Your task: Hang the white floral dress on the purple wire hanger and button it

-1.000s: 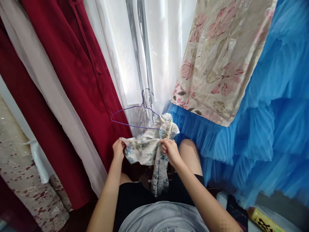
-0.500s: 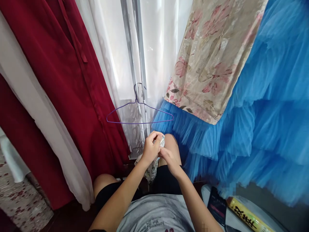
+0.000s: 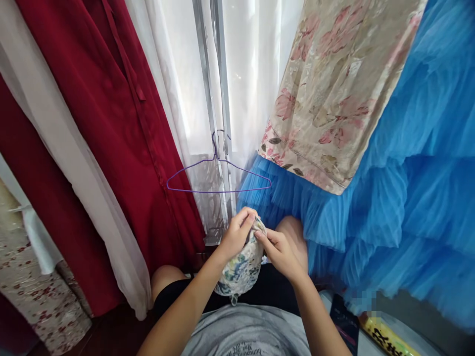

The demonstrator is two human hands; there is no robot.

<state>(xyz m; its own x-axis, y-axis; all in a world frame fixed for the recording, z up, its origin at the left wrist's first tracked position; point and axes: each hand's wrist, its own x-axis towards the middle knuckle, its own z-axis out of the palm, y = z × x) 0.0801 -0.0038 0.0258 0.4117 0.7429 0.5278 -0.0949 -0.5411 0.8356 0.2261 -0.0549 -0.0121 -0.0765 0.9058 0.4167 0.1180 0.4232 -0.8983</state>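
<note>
A small white garment with a blue flower print (image 3: 239,269) hangs folded over my lap. My left hand (image 3: 237,233) grips its top edge with curled fingers. My right hand (image 3: 279,252) pinches the same edge from the right, so both hands meet at the fold. Just above them an empty purple wire hanger (image 3: 218,175) hangs from the window frame (image 3: 215,99).
A dark red dress (image 3: 122,128) and a pale cloth (image 3: 70,163) hang at the left, a sheer white curtain (image 3: 252,84) covers the window. A beige floral dress (image 3: 334,94) and a blue tulle skirt (image 3: 408,188) hang at the right. A dark phone (image 3: 345,324) and a yellow packet (image 3: 389,341) lie lower right.
A second ago my hands held the garment spread wide apart. They have come together, folding it, and now hold the doubled cloth at one point over my lap.
</note>
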